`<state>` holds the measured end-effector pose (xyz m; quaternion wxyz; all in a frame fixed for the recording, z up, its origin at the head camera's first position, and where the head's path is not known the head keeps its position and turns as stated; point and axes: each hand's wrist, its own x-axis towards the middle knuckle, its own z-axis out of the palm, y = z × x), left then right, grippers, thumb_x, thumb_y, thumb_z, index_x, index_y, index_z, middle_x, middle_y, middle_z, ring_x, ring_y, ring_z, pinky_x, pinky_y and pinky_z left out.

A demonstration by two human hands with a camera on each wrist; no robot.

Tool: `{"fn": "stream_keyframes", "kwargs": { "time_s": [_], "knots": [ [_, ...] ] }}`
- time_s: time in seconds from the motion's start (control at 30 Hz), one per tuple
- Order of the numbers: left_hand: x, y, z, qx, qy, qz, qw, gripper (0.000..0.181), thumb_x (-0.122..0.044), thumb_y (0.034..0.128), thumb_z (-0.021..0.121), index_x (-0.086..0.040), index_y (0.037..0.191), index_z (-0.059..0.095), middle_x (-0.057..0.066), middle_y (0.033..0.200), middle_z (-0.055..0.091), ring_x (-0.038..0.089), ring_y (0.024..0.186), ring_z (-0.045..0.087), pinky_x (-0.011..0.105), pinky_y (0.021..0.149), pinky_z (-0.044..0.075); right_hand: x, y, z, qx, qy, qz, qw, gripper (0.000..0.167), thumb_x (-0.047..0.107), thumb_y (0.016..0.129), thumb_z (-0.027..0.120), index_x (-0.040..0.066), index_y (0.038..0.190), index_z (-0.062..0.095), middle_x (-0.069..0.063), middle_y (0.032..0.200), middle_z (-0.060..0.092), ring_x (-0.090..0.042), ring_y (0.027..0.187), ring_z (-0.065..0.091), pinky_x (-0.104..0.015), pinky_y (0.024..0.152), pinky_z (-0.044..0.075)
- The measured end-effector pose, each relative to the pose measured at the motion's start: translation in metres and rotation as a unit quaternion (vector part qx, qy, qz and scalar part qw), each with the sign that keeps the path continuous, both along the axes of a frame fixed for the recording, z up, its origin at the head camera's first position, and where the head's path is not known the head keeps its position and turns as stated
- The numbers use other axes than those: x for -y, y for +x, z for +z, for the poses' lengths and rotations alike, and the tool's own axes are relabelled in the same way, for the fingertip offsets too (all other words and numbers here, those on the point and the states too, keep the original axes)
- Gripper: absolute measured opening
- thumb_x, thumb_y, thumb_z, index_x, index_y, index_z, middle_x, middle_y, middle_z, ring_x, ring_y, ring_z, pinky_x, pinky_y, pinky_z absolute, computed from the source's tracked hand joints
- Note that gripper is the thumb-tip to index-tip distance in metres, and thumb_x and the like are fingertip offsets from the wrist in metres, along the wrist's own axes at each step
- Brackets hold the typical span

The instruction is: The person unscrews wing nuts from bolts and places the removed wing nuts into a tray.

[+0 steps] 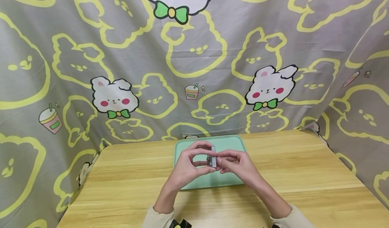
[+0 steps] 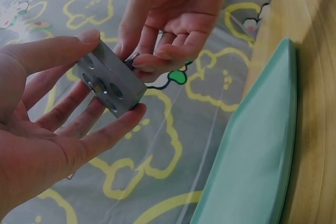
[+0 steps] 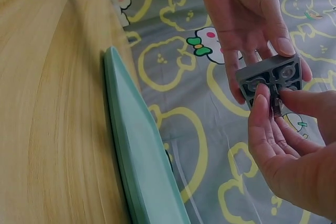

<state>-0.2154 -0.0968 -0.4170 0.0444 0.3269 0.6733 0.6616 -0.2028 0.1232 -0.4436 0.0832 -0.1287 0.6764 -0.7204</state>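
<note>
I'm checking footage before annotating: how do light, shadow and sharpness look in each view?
Head: bright, a soft shadow on the table in front of the tray, the grey block too small for detail. Left wrist: dimmer, patterned cloth washed out at upper left. Right wrist: dim, a blurry dark streak on the table at upper left.

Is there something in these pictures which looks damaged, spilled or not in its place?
Nothing stands out. The left hand holds the grey block, the right hand pinches a small metal part at its face, and no spill shows on the green tray.
</note>
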Motion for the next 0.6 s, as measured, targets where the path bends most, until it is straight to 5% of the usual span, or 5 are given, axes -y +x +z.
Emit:
{"fn": "stream_keyframes", "kwargs": {
  "time_s": [0.3, 0.6],
  "knots": [
    [0.001, -0.0007, -0.0002, 0.005, 0.014, -0.002, 0.9999, 0.036, 0.009, 0.0803, 0.083, 0.007, 0.115, 0.073, 0.02, 0.135, 0.054, 0.034, 0.127, 0.051, 0.045, 0.092, 0.062, 0.0011, 0.0007, -0.0029, -0.081, 0.019, -0.019, 0.9963, 0.023, 0.01, 0.098, 0.071, -0.006, 0.113, 0.065, -0.02, 0.105, 0.07, -0.024, 0.089, 0.074, -0.04, 0.076, 0.066],
    [0.0033, -0.0015, 0.0007, 0.021, 0.037, -0.006, 0.9991, 0.039, 0.01, 0.08, 0.082, 0.012, 0.116, 0.07, 0.018, 0.134, 0.054, 0.029, 0.124, 0.055, 0.049, 0.094, 0.061, 0.0075, 0.0031, -0.0038, -0.193, 0.036, -0.045, 0.9795, 0.011, 0.002, 0.094, 0.073, 0.004, 0.105, 0.069, -0.014, 0.103, 0.069, -0.02, 0.088, 0.071, -0.036, 0.076, 0.066]
  ]
}}
